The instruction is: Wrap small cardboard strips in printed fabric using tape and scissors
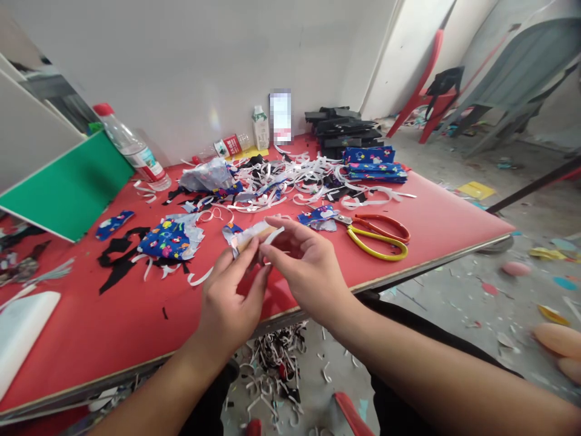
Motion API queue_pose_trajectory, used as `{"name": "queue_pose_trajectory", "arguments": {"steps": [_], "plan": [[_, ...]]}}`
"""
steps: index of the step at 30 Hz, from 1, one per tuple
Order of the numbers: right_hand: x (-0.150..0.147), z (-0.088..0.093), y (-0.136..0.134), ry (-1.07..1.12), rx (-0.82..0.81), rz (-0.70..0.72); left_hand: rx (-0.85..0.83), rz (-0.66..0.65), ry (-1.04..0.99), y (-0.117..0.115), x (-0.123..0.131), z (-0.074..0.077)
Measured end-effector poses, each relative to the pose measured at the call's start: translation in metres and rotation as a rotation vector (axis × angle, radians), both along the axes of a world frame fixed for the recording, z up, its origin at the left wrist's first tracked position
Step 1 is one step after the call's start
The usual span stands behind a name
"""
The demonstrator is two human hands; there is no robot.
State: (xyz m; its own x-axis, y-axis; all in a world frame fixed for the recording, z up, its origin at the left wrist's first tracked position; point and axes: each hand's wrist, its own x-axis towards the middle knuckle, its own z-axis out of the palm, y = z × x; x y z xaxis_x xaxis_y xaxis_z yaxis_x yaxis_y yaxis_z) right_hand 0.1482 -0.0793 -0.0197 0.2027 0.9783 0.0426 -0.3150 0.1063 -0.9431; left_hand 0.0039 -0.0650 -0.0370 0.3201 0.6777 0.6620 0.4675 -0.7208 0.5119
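Near the table's front edge, my left hand (233, 293) pinches a small pale fabric piece (249, 235), with a bit of blue print at its far left end. My right hand (311, 260) has its thumb and fingers closed on a narrow white strip (272, 235) at the piece's right end. The fingers partly hide both, so where strip and fabric join cannot be made out. Beyond my right hand lie scissors (376, 235) with one red and one yellow handle. Their tips rest by a blue printed scrap (320, 217). Blue printed fabric (170, 237) lies left of my hands.
White strips (313, 175) and black scraps heap across the middle. Folded blue printed fabric (374, 165) and stacked black pieces (342, 130) stand at the back right. A bottle (145, 160), a carton (260, 128) and a phone (280, 118) are along the wall. Offcuts (276, 357) litter the floor.
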Motion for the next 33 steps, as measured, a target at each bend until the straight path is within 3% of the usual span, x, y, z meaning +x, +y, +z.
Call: {"name": "queue_pose_trajectory", "arguments": {"steps": [2,5,7,11,16,19,23,28,33], "plan": [[0.005,-0.002,0.005,0.058,-0.002,-0.014,-0.007,-0.039,-0.020,0.000,-0.001,-0.001],[0.017,0.004,0.007,-0.022,0.083,-0.011,-0.219,0.043,-0.160,0.002,-0.003,0.000],[0.027,0.012,0.005,-0.176,0.120,0.025,-0.418,0.086,-0.340,0.007,-0.004,0.002],[0.048,0.031,-0.002,-0.567,0.054,0.146,-0.729,0.014,-0.547,0.020,-0.008,-0.002],[0.056,0.046,-0.012,-0.933,0.115,0.170,-0.808,0.038,-0.524,0.027,-0.013,-0.010],[0.049,0.048,-0.018,-0.913,0.207,0.228,-0.855,0.011,-0.571,0.023,-0.010,-0.008],[0.035,0.039,-0.014,-0.751,0.160,0.274,-0.986,-0.132,-0.691,0.015,-0.001,0.001],[0.028,0.022,-0.001,-0.517,0.002,0.131,-1.075,-0.305,-0.746,0.011,0.002,0.004],[0.025,0.018,0.002,-0.464,-0.049,0.087,-1.019,-0.349,-0.705,0.011,0.001,0.000]]}}
